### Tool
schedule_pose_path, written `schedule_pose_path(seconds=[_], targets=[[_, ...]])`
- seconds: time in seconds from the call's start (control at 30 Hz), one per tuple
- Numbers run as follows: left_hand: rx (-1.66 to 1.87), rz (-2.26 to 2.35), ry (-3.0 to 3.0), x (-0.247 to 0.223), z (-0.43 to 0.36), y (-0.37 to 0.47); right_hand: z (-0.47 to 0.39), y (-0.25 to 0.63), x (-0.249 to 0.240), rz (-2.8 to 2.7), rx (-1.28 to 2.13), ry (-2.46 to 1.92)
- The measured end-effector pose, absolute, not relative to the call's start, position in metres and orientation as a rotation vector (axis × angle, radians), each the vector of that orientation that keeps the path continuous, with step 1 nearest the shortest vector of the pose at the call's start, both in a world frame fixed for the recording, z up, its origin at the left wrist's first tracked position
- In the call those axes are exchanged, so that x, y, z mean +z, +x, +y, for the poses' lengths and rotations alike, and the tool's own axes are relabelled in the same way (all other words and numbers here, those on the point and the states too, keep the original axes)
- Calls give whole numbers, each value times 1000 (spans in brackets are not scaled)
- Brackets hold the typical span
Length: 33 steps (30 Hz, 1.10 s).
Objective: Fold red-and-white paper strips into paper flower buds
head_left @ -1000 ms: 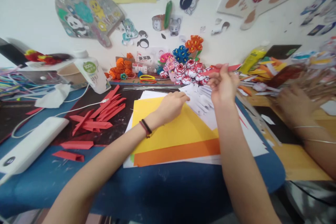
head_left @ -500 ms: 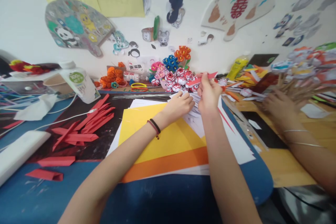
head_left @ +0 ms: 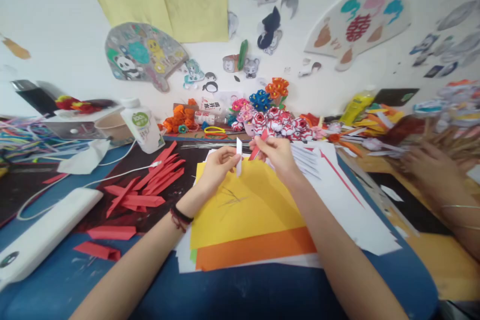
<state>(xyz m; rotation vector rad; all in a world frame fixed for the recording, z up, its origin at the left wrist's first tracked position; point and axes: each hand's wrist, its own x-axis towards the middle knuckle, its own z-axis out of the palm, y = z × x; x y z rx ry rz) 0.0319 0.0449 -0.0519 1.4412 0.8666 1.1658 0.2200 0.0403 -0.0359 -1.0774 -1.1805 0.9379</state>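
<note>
Two hands: left pinching one white strip, right one red piece | one bottle

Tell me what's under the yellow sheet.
Under the yellow sheet: an orange sheet along its near edge, a sliver of green paper and white paper. The rest is covered; can't tell.

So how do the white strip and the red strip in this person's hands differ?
The white strip stands nearly upright in the picture, while the red strip leans, its top to the right. The white strip is in the left hand; the red strip is in the right hand, whose fingers cover more of it. Both are slender and held by the fingers.
</note>
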Motion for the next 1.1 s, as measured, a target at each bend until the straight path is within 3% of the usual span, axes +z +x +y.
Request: schedule_pose_path(seconds=[0.3,0.43,0.53,0.7,1.0,1.1], targets=[[1247,944,1473,-65,46,21,33,182,-58,-1359,1017,-1135],[1051,1229,2254,-46,45,1,33,184,-55,-1373,953,-1188],[751,1805,2775,-27,44,-24,32,183,-52,-1369,927,-1219],[110,2267,2587,-10,39,-57,28,178,-50,-1387,928,-1200],[-13,2292,2559,-9,35,-58,25,178,-48,-1391,927,-1206],[172,2265,2681,-6,37,-50,24,176,-49,-1375,952,-1172]])
